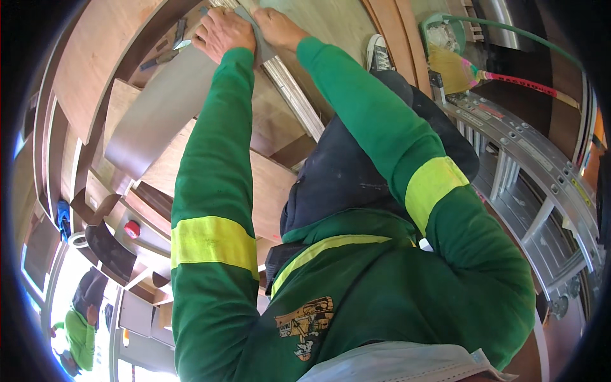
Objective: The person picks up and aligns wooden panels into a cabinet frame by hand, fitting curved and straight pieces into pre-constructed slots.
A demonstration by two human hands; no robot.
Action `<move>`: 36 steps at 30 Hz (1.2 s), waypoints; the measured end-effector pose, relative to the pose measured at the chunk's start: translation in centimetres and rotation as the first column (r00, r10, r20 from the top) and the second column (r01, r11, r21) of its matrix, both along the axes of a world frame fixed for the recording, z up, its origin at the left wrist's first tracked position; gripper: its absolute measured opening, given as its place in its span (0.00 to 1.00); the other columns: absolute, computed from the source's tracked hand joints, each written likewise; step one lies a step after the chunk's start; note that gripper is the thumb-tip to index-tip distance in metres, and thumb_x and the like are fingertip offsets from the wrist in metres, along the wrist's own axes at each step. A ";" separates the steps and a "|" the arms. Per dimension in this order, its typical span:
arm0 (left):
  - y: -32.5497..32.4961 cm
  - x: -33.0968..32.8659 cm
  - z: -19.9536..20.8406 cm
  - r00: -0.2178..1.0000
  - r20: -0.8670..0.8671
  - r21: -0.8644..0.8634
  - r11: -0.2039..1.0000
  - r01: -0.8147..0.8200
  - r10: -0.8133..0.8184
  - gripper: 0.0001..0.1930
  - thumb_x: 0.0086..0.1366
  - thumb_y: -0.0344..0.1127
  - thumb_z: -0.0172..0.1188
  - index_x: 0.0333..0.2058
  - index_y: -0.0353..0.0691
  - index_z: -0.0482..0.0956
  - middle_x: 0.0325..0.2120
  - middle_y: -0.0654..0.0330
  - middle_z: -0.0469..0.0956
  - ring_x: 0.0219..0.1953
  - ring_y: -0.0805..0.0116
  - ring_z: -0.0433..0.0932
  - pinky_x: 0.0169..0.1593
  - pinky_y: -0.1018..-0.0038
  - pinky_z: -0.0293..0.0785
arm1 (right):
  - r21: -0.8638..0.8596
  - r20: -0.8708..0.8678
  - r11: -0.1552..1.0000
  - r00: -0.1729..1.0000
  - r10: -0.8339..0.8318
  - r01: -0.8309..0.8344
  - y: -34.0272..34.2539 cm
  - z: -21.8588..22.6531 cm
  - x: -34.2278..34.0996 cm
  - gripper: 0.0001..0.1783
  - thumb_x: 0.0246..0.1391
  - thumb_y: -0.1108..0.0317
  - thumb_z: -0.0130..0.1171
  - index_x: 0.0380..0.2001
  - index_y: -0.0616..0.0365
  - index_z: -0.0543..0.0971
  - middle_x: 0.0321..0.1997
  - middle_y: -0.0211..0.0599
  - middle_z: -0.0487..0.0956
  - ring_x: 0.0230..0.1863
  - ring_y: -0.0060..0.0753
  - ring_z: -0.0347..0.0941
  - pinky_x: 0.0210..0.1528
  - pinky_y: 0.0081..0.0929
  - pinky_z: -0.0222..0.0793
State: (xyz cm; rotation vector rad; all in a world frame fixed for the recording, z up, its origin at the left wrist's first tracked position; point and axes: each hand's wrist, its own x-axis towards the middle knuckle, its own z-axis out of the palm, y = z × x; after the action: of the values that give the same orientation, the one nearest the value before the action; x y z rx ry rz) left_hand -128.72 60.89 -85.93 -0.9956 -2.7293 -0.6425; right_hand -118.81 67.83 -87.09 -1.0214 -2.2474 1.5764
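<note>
At the top of the view my left hand [224,35] is closed over the upper end of a thin grey-brown sheet [167,111], its fingers bent at the edge. The sheet slants down to the left across wooden boards. Just to the right, my right hand [279,28] is closed beside the sheet's grey end, with its fingertips partly hidden; what it grips cannot be made out. Below the hands runs a stack of narrow board edges [293,95]. A hammer [181,33] lies left of my left hand, near a dark-handled tool [159,60].
Curved wooden panels [95,57] stand at the left. A folded metal ladder [519,149] is at the right, below a straw broom [455,67] and a green dustpan [442,32]. A red tape roll [132,229] lies lower left. Another person [81,328] is farther off.
</note>
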 end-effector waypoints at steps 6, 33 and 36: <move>0.9 0.7 0.3 0.999 0.025 -0.013 0.999 0.036 -0.036 0.14 0.67 0.45 0.52 0.42 0.45 0.79 0.44 0.55 0.79 0.52 0.50 0.72 0.62 0.52 0.56 | 0.118 -0.221 0.985 0.970 -0.102 0.130 3.3 -5.5 -3.1 0.29 0.71 0.57 0.34 0.44 0.75 0.77 0.51 0.74 0.76 0.56 0.69 0.72 0.58 0.50 0.67; 0.0 0.8 0.6 0.995 -0.084 -0.050 0.998 0.042 -0.046 0.15 0.72 0.42 0.49 0.49 0.41 0.77 0.45 0.51 0.78 0.53 0.50 0.73 0.62 0.54 0.61 | -0.053 0.149 0.991 0.982 -0.115 0.124 -2.5 0.6 3.1 0.39 0.71 0.41 0.32 0.45 0.71 0.76 0.48 0.67 0.79 0.53 0.62 0.74 0.59 0.48 0.66; 0.3 0.9 1.4 0.997 -0.051 -0.057 0.997 0.052 -0.054 0.14 0.71 0.42 0.49 0.48 0.41 0.77 0.45 0.52 0.78 0.52 0.50 0.73 0.61 0.54 0.61 | -0.025 0.056 0.989 0.988 -0.142 0.144 -3.3 0.4 4.6 0.39 0.71 0.41 0.32 0.43 0.71 0.76 0.45 0.65 0.79 0.50 0.62 0.74 0.57 0.47 0.67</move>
State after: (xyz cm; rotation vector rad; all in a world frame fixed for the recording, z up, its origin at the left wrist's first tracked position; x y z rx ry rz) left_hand -127.85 61.23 -84.58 -1.0849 -2.6968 -0.5435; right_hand -114.23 64.49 -86.68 -1.2176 -2.1377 1.5427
